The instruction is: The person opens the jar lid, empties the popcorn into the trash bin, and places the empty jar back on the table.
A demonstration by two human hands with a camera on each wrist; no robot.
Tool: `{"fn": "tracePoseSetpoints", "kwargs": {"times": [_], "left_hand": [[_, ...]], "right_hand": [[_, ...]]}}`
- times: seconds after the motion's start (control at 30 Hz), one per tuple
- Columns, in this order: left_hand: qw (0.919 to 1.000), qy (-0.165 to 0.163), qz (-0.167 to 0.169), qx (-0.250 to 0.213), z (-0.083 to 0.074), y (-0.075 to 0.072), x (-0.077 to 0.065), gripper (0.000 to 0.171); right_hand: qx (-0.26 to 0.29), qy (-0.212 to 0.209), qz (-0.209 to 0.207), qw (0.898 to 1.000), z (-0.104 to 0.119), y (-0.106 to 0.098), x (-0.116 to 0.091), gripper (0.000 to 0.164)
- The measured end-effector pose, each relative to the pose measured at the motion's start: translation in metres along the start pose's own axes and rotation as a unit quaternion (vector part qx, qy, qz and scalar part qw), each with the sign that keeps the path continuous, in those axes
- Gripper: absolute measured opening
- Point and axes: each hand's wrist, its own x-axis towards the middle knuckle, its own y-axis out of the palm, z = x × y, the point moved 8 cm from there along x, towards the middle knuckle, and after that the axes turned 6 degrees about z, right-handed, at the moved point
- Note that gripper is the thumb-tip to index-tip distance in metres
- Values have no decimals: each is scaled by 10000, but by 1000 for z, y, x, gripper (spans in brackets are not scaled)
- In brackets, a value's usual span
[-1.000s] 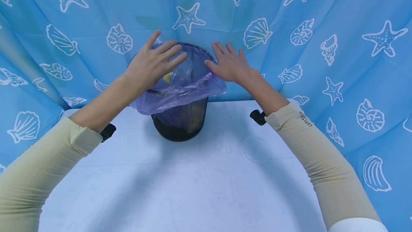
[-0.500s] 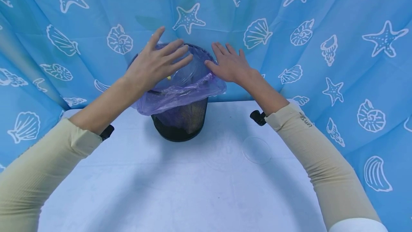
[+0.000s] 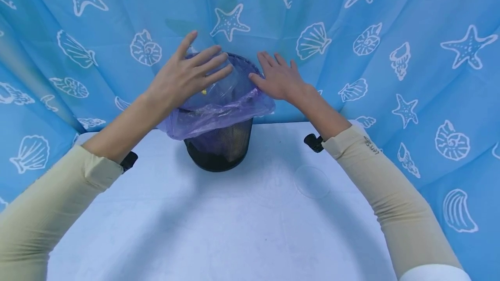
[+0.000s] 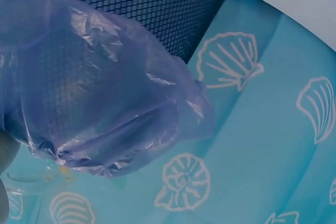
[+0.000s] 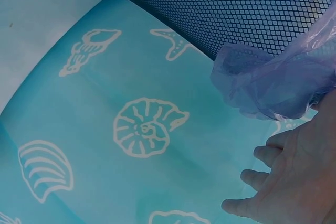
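A black mesh wastebasket (image 3: pixel 218 153) stands on the table, lined with a purple plastic bag (image 3: pixel 211 120) folded over its rim. Over its mouth, my left hand (image 3: pixel 179 77) holds a clear plastic container (image 3: pixel 224 88), mostly hidden behind the fingers. A bit of yellow (image 3: pixel 204 92) shows below the fingers. The left wrist view catches the container (image 4: pixel 34 179) between fingertips at the lower left, with yellowish specks in it. My right hand (image 3: pixel 279 77) lies against the bag at the right side of the rim, fingers straight, as the right wrist view also shows.
A round clear lid (image 3: pixel 311 181) lies on the white table (image 3: pixel 234 229), right of the wastebasket. Close behind the wastebasket hangs a blue curtain (image 3: pixel 273 25) with white shells and starfish, which also runs along both sides.
My left hand moved slightly up and right over the wastebasket, then a little back left. Less yellow shows beneath its fingers than a second ago. My right hand has stayed in place.
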Motion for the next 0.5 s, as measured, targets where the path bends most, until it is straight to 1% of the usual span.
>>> {"fn": "tracePoseSetpoints", "kwargs": {"times": [0.1,0.17,0.3,0.43,0.5], "left_hand": [[9999,19,62,101,0,0,0,100],[9995,51,171,265,-1,2,1,100],[9972,198,466,554,-7,6,3,97],[9942,363,751,682,-12,12,3,99],[9914,491,925,780,-14,15,4,100]], "right_hand": [[28,-10,-8,10000,0,0,0,73],[22,-7,-12,10000,0,0,0,73],[-9,-2,-19,10000,0,0,0,73],[-25,0,-28,10000,0,1,1,73],[-23,4,-36,10000,0,1,1,73]]}}
